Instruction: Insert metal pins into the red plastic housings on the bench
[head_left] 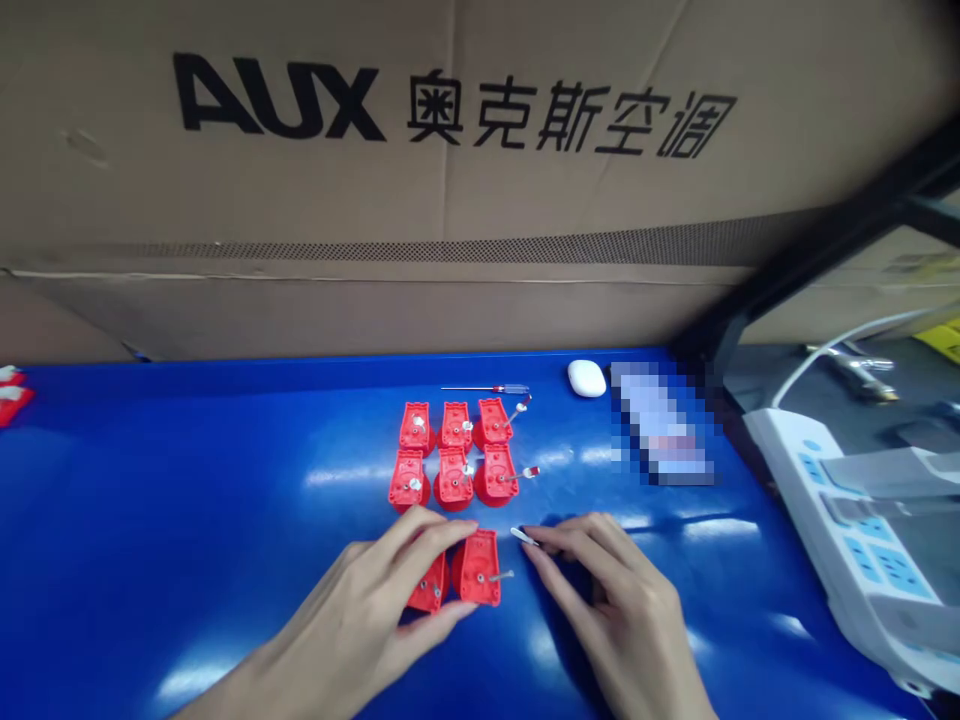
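My left hand (367, 600) is closed around a red plastic housing (474, 560), thumb and fingertips on its near and far edges. A thin metal pin juts from this housing to the right. Another red housing (429, 585) sits under the same hand, partly covered by the fingers. My right hand (611, 590) pinches a small slim white piece (523, 536) between thumb and index finger, just right of the held housing and apart from it. Beyond my hands, several similar red housings (454, 475) stand in two rows, with small white or metal parts on them.
On the blue tabletop (187, 480) lie a screwdriver (487, 388), a white rounded case (586, 378) and a blurred phone-like device (664, 425). A white power strip (847, 540) stands at the right edge. A large cardboard box (337, 200) walls off the back.
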